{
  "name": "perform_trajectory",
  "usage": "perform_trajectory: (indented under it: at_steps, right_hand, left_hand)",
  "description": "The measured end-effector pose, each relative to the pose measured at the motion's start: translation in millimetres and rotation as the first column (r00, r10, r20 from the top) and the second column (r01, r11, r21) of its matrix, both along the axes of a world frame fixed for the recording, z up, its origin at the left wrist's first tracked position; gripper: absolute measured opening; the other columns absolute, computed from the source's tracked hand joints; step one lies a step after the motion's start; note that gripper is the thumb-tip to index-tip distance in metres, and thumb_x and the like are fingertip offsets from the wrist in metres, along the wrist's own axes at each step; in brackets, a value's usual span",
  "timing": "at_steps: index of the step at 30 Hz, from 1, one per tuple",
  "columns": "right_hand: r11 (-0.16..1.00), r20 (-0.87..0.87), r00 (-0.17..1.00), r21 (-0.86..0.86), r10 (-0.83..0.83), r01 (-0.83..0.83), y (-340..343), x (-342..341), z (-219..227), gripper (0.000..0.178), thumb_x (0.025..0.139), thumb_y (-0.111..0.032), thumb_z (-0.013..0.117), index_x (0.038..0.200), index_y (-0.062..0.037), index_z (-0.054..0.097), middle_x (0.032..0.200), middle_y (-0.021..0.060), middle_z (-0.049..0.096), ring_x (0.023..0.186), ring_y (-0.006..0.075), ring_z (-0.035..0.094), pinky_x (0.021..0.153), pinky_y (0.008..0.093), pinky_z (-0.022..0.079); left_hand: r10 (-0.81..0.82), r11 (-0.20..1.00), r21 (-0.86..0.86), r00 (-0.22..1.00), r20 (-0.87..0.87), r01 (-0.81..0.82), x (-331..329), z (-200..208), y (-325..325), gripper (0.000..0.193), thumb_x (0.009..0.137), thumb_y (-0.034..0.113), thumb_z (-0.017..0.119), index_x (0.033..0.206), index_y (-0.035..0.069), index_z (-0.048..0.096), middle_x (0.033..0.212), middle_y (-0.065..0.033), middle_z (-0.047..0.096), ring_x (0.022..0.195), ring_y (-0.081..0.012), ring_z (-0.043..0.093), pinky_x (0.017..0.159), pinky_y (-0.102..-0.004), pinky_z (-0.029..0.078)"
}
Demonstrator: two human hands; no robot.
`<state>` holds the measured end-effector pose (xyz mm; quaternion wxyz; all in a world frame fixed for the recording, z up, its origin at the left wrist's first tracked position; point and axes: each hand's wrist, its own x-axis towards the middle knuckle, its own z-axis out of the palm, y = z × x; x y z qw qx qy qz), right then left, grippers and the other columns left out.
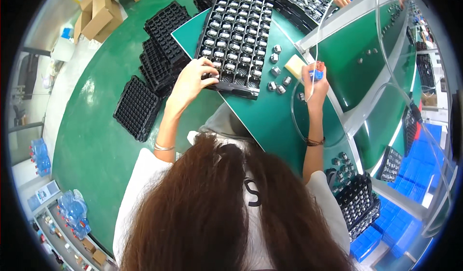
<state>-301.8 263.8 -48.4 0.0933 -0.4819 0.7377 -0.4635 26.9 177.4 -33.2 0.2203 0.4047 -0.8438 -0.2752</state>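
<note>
My left hand (197, 79) is at the near left corner of a black plastic tray (235, 88), its fingers curled in over the last pockets; what lies between fingertips and thumb is mostly hidden. Rows of small silver-and-black cylindrical parts (235, 46) fill most pockets, and a few near pockets show bare. On the right, my right hand (316, 85) is closed around a small blue-and-red handheld tool (317, 72), where a clear thin tube (316, 44) runs. Between tray and right hand, several loose parts (276, 71) lie on the green tabletop (251, 114), beside a pale yellow block (294, 67).
Stacks of black trays (137, 108) stand on the green floor to the left. A metal frame post (357, 111) borders the table at right. More loose parts and a filled tray (357, 198) sit near my right elbow. Another person's hand (341, 0) is at the far right.
</note>
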Motion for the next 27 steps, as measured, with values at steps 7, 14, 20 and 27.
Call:
perform_trajectory:
  at_steps: [7, 14, 20, 27]
  right_hand:
    - [0.992, 0.117, 0.993, 0.116, 0.032, -0.046, 33.2, -21.2, 13.5, 0.056, 0.067, -0.021, 0.079, 0.109, -0.0051, 0.045, 0.086, 0.0028, 0.051, 0.064, 0.0102, 0.049, 0.057, 0.0235, 0.04]
    - [0.975, 0.188, 0.981, 0.206, 0.048, -0.087, 57.7, -38.0, 15.8, 0.052, 0.065, -0.017, 0.078, 0.106, -0.0067, 0.048, 0.082, 0.0005, 0.045, 0.061, 0.0071, 0.038, 0.054, 0.0215, 0.035]
    - [0.999, 0.064, 0.998, -0.05, 0.014, -0.011, 15.1, -20.8, 1.2, 0.064, 0.064, -0.024, 0.082, 0.111, -0.0024, 0.045, 0.098, 0.0109, 0.053, 0.086, 0.0181, 0.054, 0.074, 0.0315, 0.045]
    - [0.961, -0.104, 0.977, -0.224, -0.186, 0.159, -21.8, -48.8, -24.5, 0.032, 0.074, -0.024, 0.071, 0.089, -0.0001, 0.056, 0.074, 0.0135, 0.059, 0.067, 0.0239, 0.06, 0.063, 0.0324, 0.046]
  left_hand:
    - [-0.081, 0.996, -0.041, 0.997, 0.003, 0.081, 2.6, 8.6, -5.3, 0.01, 0.073, 0.006, 0.065, 0.081, 0.001, 0.064, 0.092, -0.008, 0.059, 0.091, -0.0226, 0.056, 0.081, -0.0305, 0.044]
    - [0.18, 0.85, 0.515, 0.86, -0.477, 0.108, 1.4, 16.4, -10.5, 0.007, 0.092, 0.008, 0.046, 0.092, 0.004, 0.052, 0.112, -0.0121, 0.058, 0.097, -0.0162, 0.057, 0.086, -0.0275, 0.044]
    - [0.588, 0.499, 0.802, 0.551, -0.592, 0.328, -50.3, 10.4, 4.5, 0.018, 0.094, 0.02, 0.046, 0.098, 0.004, 0.051, 0.098, -0.0137, 0.059, 0.084, -0.0167, 0.059, 0.076, -0.0242, 0.052]
    - [0.642, 0.276, 0.838, 0.559, -0.525, 0.47, -97.1, 2.0, 29.0, 0.027, 0.093, 0.023, 0.049, 0.109, 0.0, 0.052, 0.093, -0.0087, 0.059, 0.081, -0.012, 0.054, 0.076, -0.0215, 0.046]
